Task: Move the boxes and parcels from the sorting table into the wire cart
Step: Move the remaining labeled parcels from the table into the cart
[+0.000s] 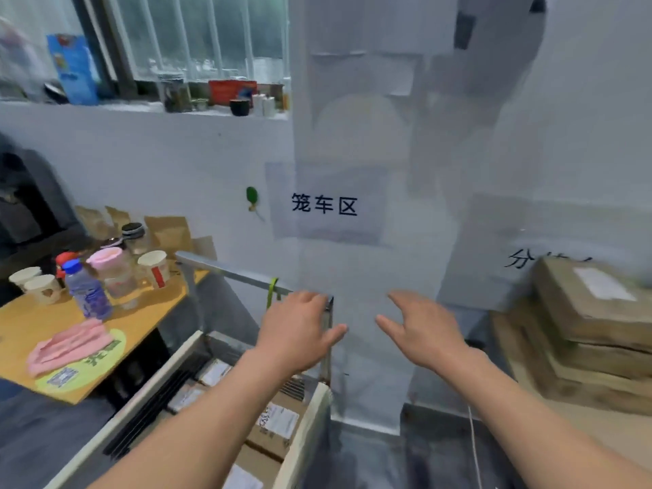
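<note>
left hand (300, 330) open, empty | right hand (423, 330) open, empty

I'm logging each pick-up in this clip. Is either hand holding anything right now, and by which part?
Nothing is held. The left hand and right hand are both empty, fingers spread, above the wire cart.

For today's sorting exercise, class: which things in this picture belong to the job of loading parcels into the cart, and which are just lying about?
Part of the job:
wire cart
parcels in the cart
stacked boxes
left hand
right hand

Just lying about:
paper cups
drink bottle
pink cloth
jars on the windowsill
</note>
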